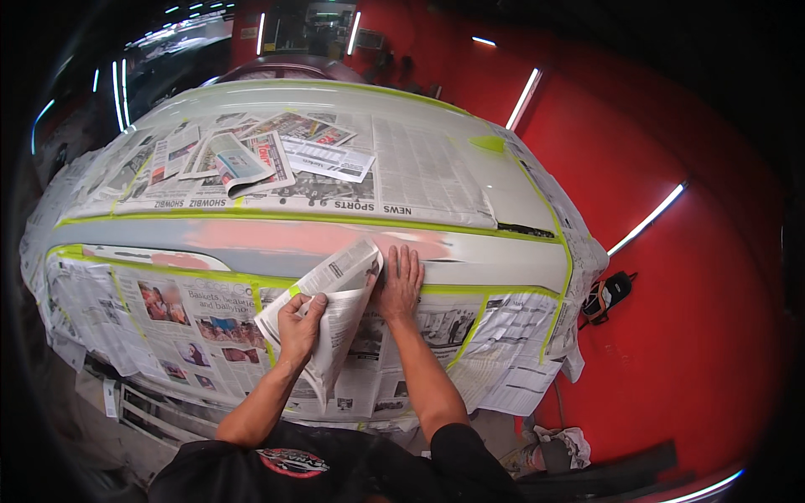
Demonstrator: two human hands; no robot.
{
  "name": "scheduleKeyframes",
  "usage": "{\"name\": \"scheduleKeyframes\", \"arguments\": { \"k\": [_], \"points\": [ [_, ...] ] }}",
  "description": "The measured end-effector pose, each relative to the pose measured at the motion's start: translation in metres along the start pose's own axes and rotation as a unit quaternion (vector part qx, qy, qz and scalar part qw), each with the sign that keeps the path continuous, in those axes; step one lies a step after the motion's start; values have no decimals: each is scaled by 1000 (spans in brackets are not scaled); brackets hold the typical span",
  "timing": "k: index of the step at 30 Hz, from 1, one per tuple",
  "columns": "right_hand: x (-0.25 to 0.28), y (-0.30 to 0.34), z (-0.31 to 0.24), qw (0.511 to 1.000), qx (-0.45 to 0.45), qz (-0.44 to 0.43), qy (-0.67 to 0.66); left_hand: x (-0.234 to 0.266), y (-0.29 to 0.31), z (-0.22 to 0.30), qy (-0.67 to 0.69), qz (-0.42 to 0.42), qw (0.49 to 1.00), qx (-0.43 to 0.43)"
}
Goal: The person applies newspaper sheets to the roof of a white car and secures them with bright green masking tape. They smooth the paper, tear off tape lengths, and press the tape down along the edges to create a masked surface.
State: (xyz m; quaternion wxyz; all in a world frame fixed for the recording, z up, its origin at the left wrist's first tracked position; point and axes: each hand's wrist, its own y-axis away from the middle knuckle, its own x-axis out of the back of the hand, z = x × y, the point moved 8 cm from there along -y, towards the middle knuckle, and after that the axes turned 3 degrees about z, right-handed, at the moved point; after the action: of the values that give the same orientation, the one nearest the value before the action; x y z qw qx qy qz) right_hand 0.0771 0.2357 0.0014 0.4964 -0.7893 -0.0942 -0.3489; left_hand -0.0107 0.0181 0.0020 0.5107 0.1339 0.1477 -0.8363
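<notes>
My left hand [299, 329] is closed around a folded sheet of newspaper [345, 306], thumb on top. Its upper end rests over a car's sanded strip, and its lower part hangs in front of the masked side. My right hand [401, 289] lies flat just right of the sheet, fingers stretched out across the strip's lower edge. Pink filler [293, 235] and grey primer [214, 237] cover part of this strip on the white car body [503, 251]. Yellow-green masking tape [470, 290] runs along below it, edging the newspaper masking [226, 323].
More newspaper covers the car's upper surface, with several loose sheets [251, 155] piled on it. A green tape patch [486, 144] sits at the right. On the red floor [671, 335] lies a black bag-like item [616, 289]. A crumpled cloth or paper [570, 444] is near my right.
</notes>
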Motion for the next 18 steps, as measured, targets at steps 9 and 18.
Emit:
{"name": "scheduleKeyframes", "arguments": {
  "k": [9, 18],
  "points": [
    [74, 94, -77, 863, -115, -169, -462, 6, 30, -20, -25, 58, 998, 7],
    [89, 133, -29, 790, -188, -327, -484, -57, 50, -30, -33, -247, 962, 115]
  ]
}}
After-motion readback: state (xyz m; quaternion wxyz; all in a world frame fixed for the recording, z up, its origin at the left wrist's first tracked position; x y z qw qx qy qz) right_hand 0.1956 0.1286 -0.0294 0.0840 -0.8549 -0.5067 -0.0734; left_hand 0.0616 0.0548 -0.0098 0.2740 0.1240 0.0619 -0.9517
